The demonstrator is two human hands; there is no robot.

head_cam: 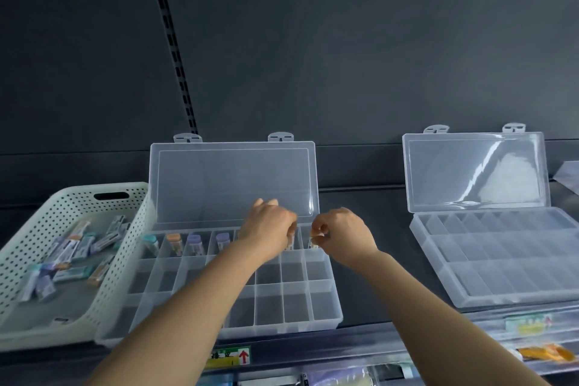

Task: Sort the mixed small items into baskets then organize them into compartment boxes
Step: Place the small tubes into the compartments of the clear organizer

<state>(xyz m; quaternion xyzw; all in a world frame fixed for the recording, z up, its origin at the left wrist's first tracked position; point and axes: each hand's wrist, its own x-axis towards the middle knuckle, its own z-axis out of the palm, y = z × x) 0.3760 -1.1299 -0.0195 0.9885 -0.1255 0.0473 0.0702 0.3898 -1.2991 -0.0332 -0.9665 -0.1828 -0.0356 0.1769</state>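
Observation:
A clear compartment box lies open on the shelf, its lid leaning against the back wall. Small capped tubes stand in its back row: one teal, one orange, two purple. My left hand hovers over the back row with curled fingers and holds a small tube, mostly hidden, above a compartment. My right hand pinches another small tube over the back right compartment. A white perforated basket at the left holds several more tubes.
A second clear compartment box lies open to the right, with nothing visible in it. The dark shelf back wall rises behind both lids. Price labels line the shelf's front edge, with packaged goods below.

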